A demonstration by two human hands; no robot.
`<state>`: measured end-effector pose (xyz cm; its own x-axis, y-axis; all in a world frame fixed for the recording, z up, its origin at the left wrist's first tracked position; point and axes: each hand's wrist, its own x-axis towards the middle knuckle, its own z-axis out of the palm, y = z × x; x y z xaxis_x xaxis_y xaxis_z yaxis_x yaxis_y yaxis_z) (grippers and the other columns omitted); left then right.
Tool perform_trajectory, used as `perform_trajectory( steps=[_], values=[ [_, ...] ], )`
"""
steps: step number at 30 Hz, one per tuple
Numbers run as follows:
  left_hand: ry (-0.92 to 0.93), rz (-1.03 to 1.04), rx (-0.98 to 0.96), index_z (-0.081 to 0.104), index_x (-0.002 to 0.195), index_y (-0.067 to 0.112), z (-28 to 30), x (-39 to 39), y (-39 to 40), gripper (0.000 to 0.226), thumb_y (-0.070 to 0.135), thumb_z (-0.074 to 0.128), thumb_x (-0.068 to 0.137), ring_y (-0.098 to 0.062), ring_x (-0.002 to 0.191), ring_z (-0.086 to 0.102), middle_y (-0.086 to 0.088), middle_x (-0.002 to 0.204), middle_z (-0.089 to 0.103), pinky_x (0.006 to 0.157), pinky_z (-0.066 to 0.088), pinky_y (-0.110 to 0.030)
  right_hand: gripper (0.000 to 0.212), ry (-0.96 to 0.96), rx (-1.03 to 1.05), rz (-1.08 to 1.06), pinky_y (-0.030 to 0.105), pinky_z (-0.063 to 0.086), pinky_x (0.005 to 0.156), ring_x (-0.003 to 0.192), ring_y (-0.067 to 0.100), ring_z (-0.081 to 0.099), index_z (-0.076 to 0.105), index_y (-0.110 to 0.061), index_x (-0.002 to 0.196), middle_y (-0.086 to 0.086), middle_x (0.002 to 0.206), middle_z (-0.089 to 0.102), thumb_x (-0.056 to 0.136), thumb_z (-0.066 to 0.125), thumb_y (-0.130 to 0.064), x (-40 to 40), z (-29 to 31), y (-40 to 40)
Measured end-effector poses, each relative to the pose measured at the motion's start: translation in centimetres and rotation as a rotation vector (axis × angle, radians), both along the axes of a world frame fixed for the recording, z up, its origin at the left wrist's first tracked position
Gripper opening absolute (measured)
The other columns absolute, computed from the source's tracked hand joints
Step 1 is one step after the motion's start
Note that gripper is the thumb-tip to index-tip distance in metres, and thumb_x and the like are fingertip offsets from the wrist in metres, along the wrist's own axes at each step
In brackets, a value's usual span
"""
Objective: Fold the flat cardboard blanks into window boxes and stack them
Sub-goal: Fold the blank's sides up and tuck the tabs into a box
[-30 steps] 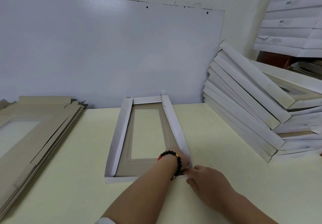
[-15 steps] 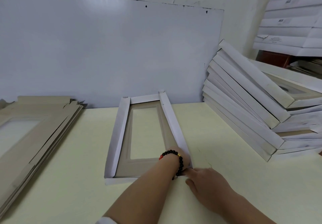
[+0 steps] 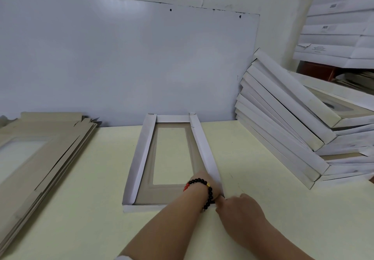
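A half-folded window box (image 3: 141, 158), white outside and brown inside, lies in the middle of the cream table (image 3: 81, 209) with its walls raised around a clear window. My left hand (image 3: 202, 177), with a black and red bead bracelet at the wrist, reaches into the box's near right corner; its fingers are hidden inside the corner. My right hand (image 3: 240, 209) is outside that same corner, fingers curled and thumb pinching the corner wall. A pile of flat brown blanks (image 3: 40, 154) lies at the left. Folded white boxes (image 3: 287, 130) lean in a stack at the right.
A white board (image 3: 129, 61) leans against the back wall right behind the box. More white boxes (image 3: 340, 29) are piled high at the upper right, above the leaning stack. Bare tabletop lies between the box and both piles.
Both hands have stayed at the near right corner of the box. My right hand has pushed in slightly closer to it. The box has barely shifted.
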<state>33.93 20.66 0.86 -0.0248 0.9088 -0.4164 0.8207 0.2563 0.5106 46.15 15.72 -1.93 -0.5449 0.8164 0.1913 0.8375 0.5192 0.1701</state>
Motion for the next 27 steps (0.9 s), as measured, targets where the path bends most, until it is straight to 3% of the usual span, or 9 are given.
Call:
perform_trajectory(
  steps=[3,6,9,12,14,16,18,23,27],
  values=[
    [-0.003,0.035,0.003,0.047,0.071,0.014,-0.3,-0.3,0.2,0.021,0.018,0.062,0.086,-0.016,0.072,0.052,0.000,0.069,0.048,0.066,0.045,-0.025,0.035,-0.041,0.009,-0.014,0.017,0.017,0.045,0.022,0.013,0.039,0.060,-0.022,0.051,-0.001,0.030,0.040,0.022,0.080,-0.016,-0.2,0.4,0.0],
    [0.022,0.021,0.030,0.045,0.072,0.013,-0.4,-0.6,0.4,0.018,0.010,0.055,0.086,-0.013,0.061,0.045,0.000,0.069,0.045,0.056,0.040,-0.021,0.034,0.007,0.081,0.034,0.017,0.024,0.043,0.027,0.012,0.042,0.065,-0.028,0.061,-0.004,0.038,0.045,0.034,0.085,-0.023,0.3,-0.3,0.3],
    [0.083,-0.035,0.083,0.057,0.092,0.009,-0.8,-0.6,0.6,0.004,0.009,0.054,0.089,-0.019,0.083,0.058,-0.005,0.091,0.058,0.076,0.051,-0.026,0.032,0.222,0.083,0.030,0.018,0.040,0.045,0.037,0.015,0.048,0.065,-0.025,0.067,-0.007,0.054,0.053,0.048,0.090,-0.028,0.6,-1.0,0.1],
    [0.147,-0.126,0.106,0.065,0.112,0.007,-0.5,-0.5,0.2,0.023,0.014,0.055,0.092,-0.023,0.104,0.062,-0.007,0.114,0.065,0.091,0.053,-0.032,0.031,0.392,0.017,-0.014,0.019,0.045,0.052,0.047,0.013,0.055,0.065,-0.024,0.077,-0.011,0.067,0.061,0.058,0.089,-0.026,0.9,-1.4,0.1],
    [0.201,-0.205,0.104,0.066,0.104,0.005,-0.2,-0.3,-0.3,0.021,0.020,0.056,0.093,-0.023,0.097,0.063,-0.007,0.103,0.065,0.085,0.053,-0.030,0.026,0.426,-0.071,0.005,0.022,0.047,0.061,0.058,0.012,0.060,0.067,-0.022,0.092,-0.011,0.080,0.066,0.071,0.082,-0.025,1.1,-1.4,0.3],
    [0.185,-0.233,0.119,0.061,0.086,0.009,-0.3,-0.3,-0.9,0.017,0.025,0.054,0.090,-0.020,0.079,0.061,-0.004,0.083,0.058,0.068,0.052,-0.028,0.023,0.472,-0.160,0.013,0.018,0.039,0.071,0.068,0.003,0.056,0.062,-0.020,0.106,-0.015,0.088,0.064,0.086,0.068,-0.027,1.3,-1.0,0.4],
    [0.090,-0.190,0.135,0.053,0.072,0.013,-0.4,-0.4,-1.7,0.019,0.029,0.049,0.083,-0.016,0.062,0.053,0.000,0.071,0.053,0.055,0.045,-0.026,0.023,0.544,-0.233,0.024,0.011,0.032,0.066,0.063,-0.007,0.047,0.057,-0.021,0.110,-0.025,0.075,0.053,0.088,0.062,-0.026,1.4,-1.0,0.5],
    [0.184,-0.248,0.172,0.052,0.079,0.016,0.3,-0.8,-3.2,0.023,0.037,0.046,0.084,-0.018,0.067,0.055,0.000,0.075,0.055,0.061,0.048,-0.029,0.033,0.576,-0.383,0.057,0.014,0.035,0.061,0.066,0.001,0.052,0.053,-0.030,0.106,-0.024,0.071,0.054,0.077,0.046,-0.014,1.2,-0.4,0.6],
    [0.336,-0.317,0.205,0.052,0.085,0.015,-0.1,-1.2,-4.0,0.012,0.026,0.046,0.088,-0.021,0.076,0.056,-0.002,0.081,0.053,0.065,0.047,-0.031,0.017,0.280,-0.270,0.179,0.021,0.035,0.081,0.081,0.013,0.055,0.055,-0.021,0.093,-0.012,0.090,0.052,0.080,0.044,-0.022,0.6,-0.2,1.3]
  ],
)
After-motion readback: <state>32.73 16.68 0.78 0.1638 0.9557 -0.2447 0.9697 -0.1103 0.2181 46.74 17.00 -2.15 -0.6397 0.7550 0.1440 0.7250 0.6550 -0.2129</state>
